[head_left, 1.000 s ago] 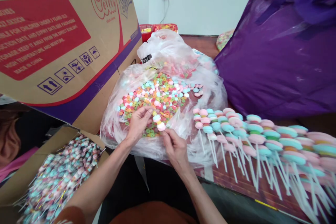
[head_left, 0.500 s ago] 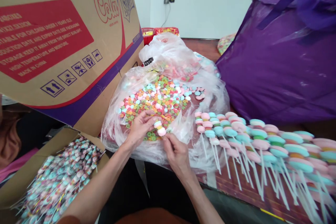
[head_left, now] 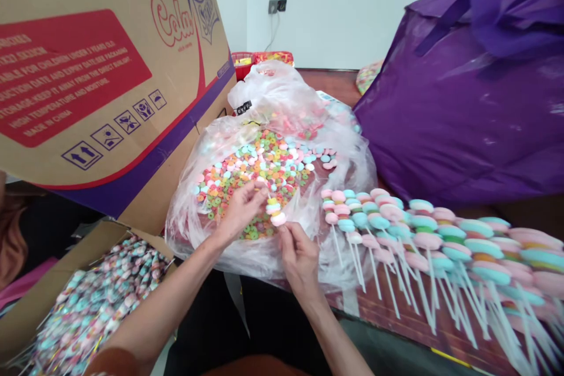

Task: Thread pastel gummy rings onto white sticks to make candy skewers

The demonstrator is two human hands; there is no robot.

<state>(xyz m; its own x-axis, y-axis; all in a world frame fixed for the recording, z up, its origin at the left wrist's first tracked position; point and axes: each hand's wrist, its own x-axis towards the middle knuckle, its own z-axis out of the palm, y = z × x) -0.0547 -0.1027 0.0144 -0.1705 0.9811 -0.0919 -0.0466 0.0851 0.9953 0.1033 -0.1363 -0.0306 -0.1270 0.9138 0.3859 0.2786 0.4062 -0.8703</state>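
My right hand [head_left: 300, 255] pinches the lower end of a candy skewer [head_left: 275, 212] just under its bottom pink marshmallow. Pale marshmallow pieces and yellow gummy pieces are stacked on it, and it stands tilted a little to the left. At the skewer's top end, my left hand [head_left: 244, 207] has thumb and fingers closed together; what they hold, if anything, is hidden. Beneath both hands, loose gummy rings [head_left: 259, 173] and small pink, blue and white marshmallow pieces [head_left: 302, 154] lie on a spread clear plastic bag [head_left: 187, 202].
Rows of finished-looking marshmallow skewers [head_left: 423, 241] lie on the table [head_left: 379, 320] at right, sticks toward me. A purple bag [head_left: 476, 94] stands behind them. At left are a large cardboard box [head_left: 145, 76] and an open carton [head_left: 57, 282] holding many wrapped skewers.
My left fingertips have shifted up from beside the candy to the skewer's top end, where yellow gummy now shows more clearly. My right hand keeps its pinch. The whole view has shifted slightly.
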